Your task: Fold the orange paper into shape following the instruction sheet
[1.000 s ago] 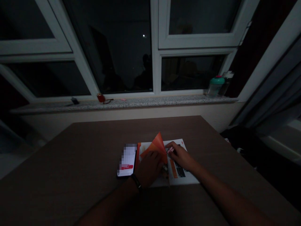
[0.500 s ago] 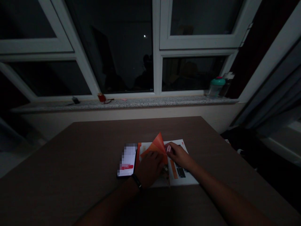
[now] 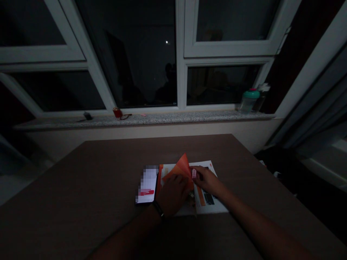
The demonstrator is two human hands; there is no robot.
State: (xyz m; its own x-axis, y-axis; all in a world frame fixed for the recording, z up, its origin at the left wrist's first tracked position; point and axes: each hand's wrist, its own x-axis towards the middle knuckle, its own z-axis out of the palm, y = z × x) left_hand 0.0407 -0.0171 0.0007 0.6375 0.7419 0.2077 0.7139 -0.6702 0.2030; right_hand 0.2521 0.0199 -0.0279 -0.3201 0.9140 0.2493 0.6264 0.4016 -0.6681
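Observation:
On the table, an orange sheet of paper (image 3: 182,167) stands folded up to a point above a printed magazine or booklet (image 3: 217,206). My left hand (image 3: 173,193), with a dark band at the wrist, lies over the sheet's lower part and holds it with bent fingers; the fingertips are partly lost in shadow. Between the thumb and fingers of my right hand (image 3: 207,179) is a small pink stick (image 3: 194,174) with pale markings, close to the right side of the orange sheet. Its exact kind is too small to make out.
A phone (image 3: 148,186) with a lit screen lies left of the booklet. Beyond the brown table (image 3: 108,169), a stone windowsill (image 3: 168,117) carries a red jar (image 3: 117,112), a small dark item (image 3: 87,115) and a bottle with a teal lid (image 3: 249,101).
The pink stick has tilted and shifted slightly down in my right hand, whose fingers have moved a little. My left hand and the orange sheet are nearly still.

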